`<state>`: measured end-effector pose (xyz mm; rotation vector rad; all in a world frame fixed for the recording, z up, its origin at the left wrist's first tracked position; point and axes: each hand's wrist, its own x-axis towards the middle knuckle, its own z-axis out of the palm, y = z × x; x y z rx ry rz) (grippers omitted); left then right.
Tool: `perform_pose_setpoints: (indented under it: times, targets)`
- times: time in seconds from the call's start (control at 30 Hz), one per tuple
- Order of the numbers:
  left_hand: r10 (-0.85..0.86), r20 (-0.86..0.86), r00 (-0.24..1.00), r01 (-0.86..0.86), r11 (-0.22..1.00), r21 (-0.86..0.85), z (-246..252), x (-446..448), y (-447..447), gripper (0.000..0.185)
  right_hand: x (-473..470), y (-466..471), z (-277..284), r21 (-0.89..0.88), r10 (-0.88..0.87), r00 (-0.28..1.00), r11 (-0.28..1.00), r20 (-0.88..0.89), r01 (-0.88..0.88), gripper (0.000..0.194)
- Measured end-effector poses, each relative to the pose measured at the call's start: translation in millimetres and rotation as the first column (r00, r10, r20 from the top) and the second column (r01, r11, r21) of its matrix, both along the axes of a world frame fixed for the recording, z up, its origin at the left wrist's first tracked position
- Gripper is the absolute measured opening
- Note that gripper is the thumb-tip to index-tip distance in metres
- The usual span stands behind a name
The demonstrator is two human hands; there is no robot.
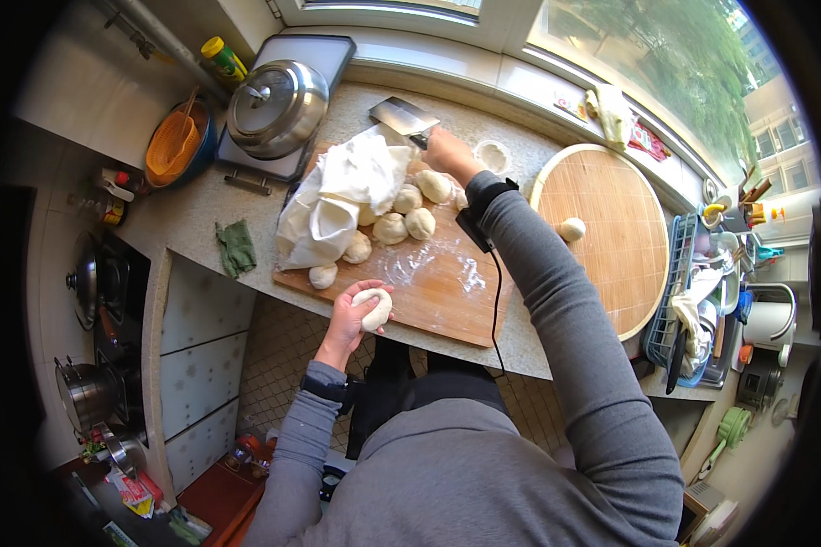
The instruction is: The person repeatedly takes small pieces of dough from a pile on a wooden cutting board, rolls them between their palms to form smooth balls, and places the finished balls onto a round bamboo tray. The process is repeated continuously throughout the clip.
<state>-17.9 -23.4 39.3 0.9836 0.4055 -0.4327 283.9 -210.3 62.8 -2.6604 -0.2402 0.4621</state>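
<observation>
My left hand (353,316) holds a flattened piece of dough (375,310) just over the front edge of the wooden board (445,294), the thumb pressing into it. At the board's far side, my right hand (451,156) is closed at the black handle of a cleaver (404,115), its blade pointing to the back left. Several round dough balls (391,228) sit on the floured board, some partly under a white cloth (345,188). One small ball (323,275) lies at the board's left front corner. A small white bowl (492,156) stands beyond my right wrist.
Right of the board lies a round bamboo tray (609,225) with one dough ball (572,230) on it. A lidded steel pot (277,109), an orange basket (171,147) and a green cloth (235,248) are on the left. A dish rack (670,294) stands far right.
</observation>
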Motion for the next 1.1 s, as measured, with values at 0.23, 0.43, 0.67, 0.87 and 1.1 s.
perform_pose_setpoints:
  times: [0.23,0.43,0.67,0.87,1.1]
  targets:
    - [0.027,-0.068,0.997,-0.033,0.996,-0.077,-2,6,44,0.035,22,13,-35,-0.118,-0.037,0.993,0.992,0.113,0.05,0.03]
    - [-0.003,0.077,0.997,0.018,0.98,-0.196,-4,20,51,0.061,28,10,-63,-0.118,-0.056,0.998,0.991,0.041,0.06,0.036]
    - [-0.141,0.099,0.985,0.161,0.96,-0.229,-8,38,35,0.053,18,-8,-39,0.01,-0.086,0.981,0.996,0.176,0.086,0.034]
    - [-0.232,0.095,0.968,0.247,0.951,-0.186,-18,51,6,0.03,-68,-38,31,0.214,-0.124,0.987,0.966,-0.098,0.142,0.031]
    - [-0.275,0.112,0.955,0.292,0.936,-0.197,-35,56,-63,0.034,-226,-42,11,0.379,-0.209,0.746,0.756,-0.632,0.534,0.05]
